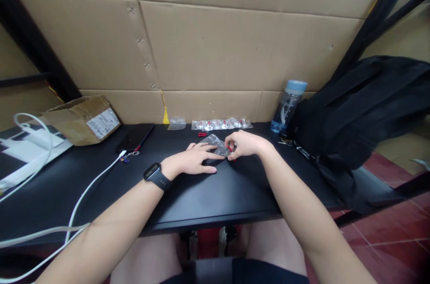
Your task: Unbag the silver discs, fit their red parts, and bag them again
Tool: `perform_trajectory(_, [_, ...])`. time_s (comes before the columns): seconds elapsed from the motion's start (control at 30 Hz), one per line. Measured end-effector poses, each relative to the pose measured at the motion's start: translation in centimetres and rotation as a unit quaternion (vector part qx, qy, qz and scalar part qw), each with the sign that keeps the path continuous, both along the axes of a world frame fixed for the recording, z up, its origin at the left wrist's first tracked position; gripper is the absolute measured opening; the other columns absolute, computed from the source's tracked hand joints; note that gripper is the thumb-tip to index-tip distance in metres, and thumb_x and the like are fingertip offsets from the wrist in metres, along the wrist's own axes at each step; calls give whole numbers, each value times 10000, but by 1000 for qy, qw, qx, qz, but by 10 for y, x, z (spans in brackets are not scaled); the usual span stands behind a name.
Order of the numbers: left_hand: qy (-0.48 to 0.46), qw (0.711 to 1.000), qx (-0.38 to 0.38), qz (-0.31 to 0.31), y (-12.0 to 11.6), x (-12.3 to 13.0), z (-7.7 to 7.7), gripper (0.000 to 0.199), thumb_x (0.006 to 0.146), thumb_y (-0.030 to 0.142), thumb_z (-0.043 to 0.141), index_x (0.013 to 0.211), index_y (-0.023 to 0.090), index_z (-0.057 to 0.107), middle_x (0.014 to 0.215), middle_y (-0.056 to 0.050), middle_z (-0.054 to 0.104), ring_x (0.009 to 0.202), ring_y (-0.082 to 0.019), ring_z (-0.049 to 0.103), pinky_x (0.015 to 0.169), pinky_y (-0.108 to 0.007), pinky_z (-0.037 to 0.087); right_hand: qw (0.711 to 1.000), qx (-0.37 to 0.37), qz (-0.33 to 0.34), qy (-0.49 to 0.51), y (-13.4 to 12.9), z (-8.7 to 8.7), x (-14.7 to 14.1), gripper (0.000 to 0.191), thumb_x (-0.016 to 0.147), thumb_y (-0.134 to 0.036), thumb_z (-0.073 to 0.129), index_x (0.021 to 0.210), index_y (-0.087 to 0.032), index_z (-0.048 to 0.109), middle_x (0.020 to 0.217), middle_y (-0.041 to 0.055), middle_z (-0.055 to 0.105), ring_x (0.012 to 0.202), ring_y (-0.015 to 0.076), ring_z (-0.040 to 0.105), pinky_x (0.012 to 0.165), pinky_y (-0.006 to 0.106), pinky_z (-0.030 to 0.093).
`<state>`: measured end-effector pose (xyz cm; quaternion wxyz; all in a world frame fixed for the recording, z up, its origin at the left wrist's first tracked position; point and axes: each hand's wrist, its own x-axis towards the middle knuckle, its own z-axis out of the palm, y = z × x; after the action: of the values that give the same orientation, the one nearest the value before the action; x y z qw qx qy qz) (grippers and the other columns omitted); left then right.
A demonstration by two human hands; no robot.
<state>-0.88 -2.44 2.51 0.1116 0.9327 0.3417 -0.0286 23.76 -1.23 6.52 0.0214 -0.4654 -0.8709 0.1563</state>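
A clear plastic bag (215,141) lies on the black table in front of me. My left hand (196,158), with a dark watch (157,175) on its wrist, rests flat on the bag's near left side, fingers spread. At the bag's right end my right hand (240,143) has its fingers curled in a pinch around a small red item (230,148), too small and too covered to name. Just behind the bag sits another small red piece (202,134). Farther back, a clear strip of packaged round silvery parts with red bits (221,124) lies along the cardboard wall.
An open cardboard box (82,118), a dark phone (134,137) and white cables (96,181) occupy the left side. Beside the strip is a small clear bag (176,123). To the right stand a blue-lidded water bottle (289,105) and a black backpack (363,109), with keys (285,142) near it.
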Motion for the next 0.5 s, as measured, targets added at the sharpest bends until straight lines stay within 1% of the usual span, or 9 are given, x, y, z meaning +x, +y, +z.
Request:
perform_trajectory(0.17, [-10, 1000, -1, -7, 0, 0, -2, 510, 963, 575, 546, 1463, 517, 463, 1658, -34, 295, 1520, -385, 218, 1145, -642, 232, 1000, 20, -16, 4, 3, -8, -3, 351, 648, -387, 878, 913, -205, 738, 868, 33, 732, 756, 188, 636, 628, 256, 410])
perform_trajectory(0.3, [-26, 1000, -1, -10, 1, -1, -5, 509, 952, 574, 572, 1450, 510, 486, 1662, -40, 286, 1523, -383, 215, 1153, -643, 216, 997, 63, 4, 45, 4, -13, -7, 247, 697, -271, 837, 912, -198, 739, 817, 28, 714, 724, 178, 615, 630, 255, 404])
perform_trajectory(0.37, [-33, 999, -7, -13, 1, -1, -5, 517, 946, 580, 582, 1449, 496, 495, 1665, -49, 275, 1523, -387, 212, 1153, -649, 210, 995, 69, 20, 67, 4, -14, -7, 261, 696, -200, 818, 944, -194, 737, 826, 24, 712, 710, 168, 611, 633, 249, 405])
perform_trajectory(0.5, [-36, 999, -17, -13, 1, -1, -4, 522, 939, 570, 599, 1445, 481, 508, 1668, -52, 267, 1522, -398, 210, 1154, -663, 199, 994, 53, 32, 91, 7, -17, -6, 361, 663, -89, 809, 999, -191, 727, 898, 19, 720, 706, 150, 620, 653, 238, 412])
